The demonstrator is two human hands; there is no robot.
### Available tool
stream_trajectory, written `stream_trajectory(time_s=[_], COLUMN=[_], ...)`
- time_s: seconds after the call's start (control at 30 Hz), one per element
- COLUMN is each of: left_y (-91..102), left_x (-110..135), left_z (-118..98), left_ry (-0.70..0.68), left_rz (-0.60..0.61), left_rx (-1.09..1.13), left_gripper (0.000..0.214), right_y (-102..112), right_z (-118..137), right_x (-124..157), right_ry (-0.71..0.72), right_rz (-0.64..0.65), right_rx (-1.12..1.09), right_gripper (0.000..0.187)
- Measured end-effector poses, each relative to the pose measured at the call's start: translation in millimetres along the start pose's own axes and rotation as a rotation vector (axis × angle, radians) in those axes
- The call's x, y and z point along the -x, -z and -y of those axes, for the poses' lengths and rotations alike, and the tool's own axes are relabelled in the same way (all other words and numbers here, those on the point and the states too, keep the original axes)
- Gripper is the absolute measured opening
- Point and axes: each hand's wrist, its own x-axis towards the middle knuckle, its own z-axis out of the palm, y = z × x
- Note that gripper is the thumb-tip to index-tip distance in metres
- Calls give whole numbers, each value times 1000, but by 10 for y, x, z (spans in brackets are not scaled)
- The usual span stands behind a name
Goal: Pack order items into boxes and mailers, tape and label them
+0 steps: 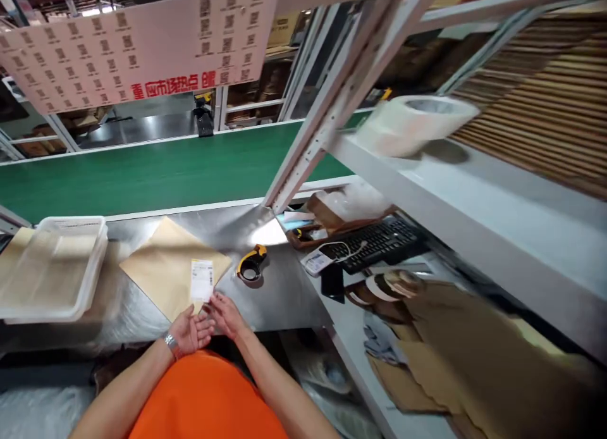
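Note:
A tan paper mailer (159, 265) lies flat and turned cornerwise on the metal bench. On its right part sits a white printed label (202, 279). My right hand (227, 315) has its fingertips pinched at the label's lower right corner, over the mailer's edge. Palm up at the mailer's near corner, my left hand (192, 331) has its fingers loosely apart and holds nothing; a metal watch band circles that wrist. Just right of the mailer, a yellow and black tape dispenser (251, 266) rests on the bench.
A clear plastic bin (57, 268) stands at left. Behind the bench (294, 293) runs a green conveyor belt (142, 173). To the right are a keyboard (384, 241), a white corded device (317, 260) and cardboard (455, 344). A tape roll (403, 132) sits on the upper shelf beside a slanting post (327, 110).

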Motion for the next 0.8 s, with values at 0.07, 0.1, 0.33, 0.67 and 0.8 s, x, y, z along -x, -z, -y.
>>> stream_trajectory(time_s=[0.07,0.1,0.33,0.67,0.8], left_y=[216,328,886,486,545], left_x=[46,63,13,-373,-536], left_z=[-15,-19,-117,-581,-772], left_ry=[-44,-79,-491,-1040,-811], left_rz=[-72,-109,-303,-364,-401], left_rx=[-15,-49,-544,-1933,-2192], left_gripper=[38,34,30,50,65], right_y=[-26,-24,168,100,211], right_z=[-49,-64,-35,-35,52], right_x=[-257,-389,-861,-843,-795], right_ry=[5,-9,-127,-176,-208], right_rz=[-37,-46,-128,-276,-408], right_rx=[124,197,742,1138,1051], right_gripper=[61,57,25,8,20])
